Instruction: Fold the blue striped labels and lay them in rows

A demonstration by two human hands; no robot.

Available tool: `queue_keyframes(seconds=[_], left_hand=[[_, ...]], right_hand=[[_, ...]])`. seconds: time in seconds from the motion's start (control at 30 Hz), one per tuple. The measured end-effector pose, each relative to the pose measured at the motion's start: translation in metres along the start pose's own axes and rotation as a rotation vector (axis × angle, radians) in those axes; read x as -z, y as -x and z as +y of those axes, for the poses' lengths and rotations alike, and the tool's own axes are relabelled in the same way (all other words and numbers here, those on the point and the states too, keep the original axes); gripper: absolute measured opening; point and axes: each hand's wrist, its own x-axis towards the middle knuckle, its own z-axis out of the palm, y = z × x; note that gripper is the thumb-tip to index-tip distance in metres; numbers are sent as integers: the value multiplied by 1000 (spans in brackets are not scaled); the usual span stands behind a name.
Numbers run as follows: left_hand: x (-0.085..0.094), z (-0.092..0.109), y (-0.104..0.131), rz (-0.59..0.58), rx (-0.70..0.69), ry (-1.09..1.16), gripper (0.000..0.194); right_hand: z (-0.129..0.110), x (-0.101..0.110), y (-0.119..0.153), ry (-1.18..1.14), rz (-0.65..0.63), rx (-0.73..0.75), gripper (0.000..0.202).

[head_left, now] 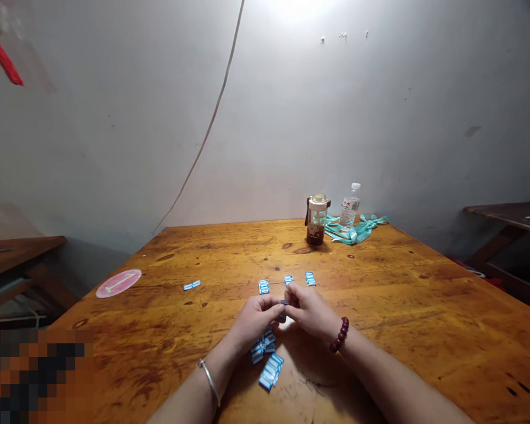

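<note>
My left hand (252, 321) and my right hand (311, 309) meet over the middle of the wooden table (168, 341), fingers closed. Pinched between their fingertips is a small blue-and-white piece (283, 318), mostly hidden by the fingers. Under my left wrist lies a loose pile of blue-and-white striped pieces (264, 344), with an overlapping stack (271, 371) nearer to me. Beyond the hands, striped pieces lie apart: a left one (264, 287), a middle one (288, 280) partly behind my right fingers, and a right one (310, 278). A narrow strip (192, 285) lies farther left.
A lidded drink bottle (317, 221) with dark contents stands at the back, beside a clear water bottle (350, 209) and turquoise ribbon (357, 234). On the left lies a pink oval marked 1 (118, 283). Other tables flank this one; a wall stands behind.
</note>
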Motion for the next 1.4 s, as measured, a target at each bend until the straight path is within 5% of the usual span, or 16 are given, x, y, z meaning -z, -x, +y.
queue_keyframes(seconds=[0.2, 0.43, 0.67, 0.97, 1.2, 1.4], left_hand=[[13, 1, -3, 183, -96, 15, 25], [24, 1, -7, 394, -158, 63, 26], [21, 2, -8, 377, -173, 60, 25], [25, -1, -9, 353, -163, 26, 25], [17, -4, -7, 272, -148, -6, 25], [10, -9, -6, 203, -126, 8, 26]], right_hand=[[-1, 2, -2, -1, 22, 14, 10], [-9, -15, 6, 87, -164, 97, 16], [-8, -31, 9, 187, -263, 118, 15], [3, -26, 0, -132, -192, -43, 14], [-4, -16, -3, -304, 38, -30, 12], [-7, -17, -3, -255, 99, -37, 15]])
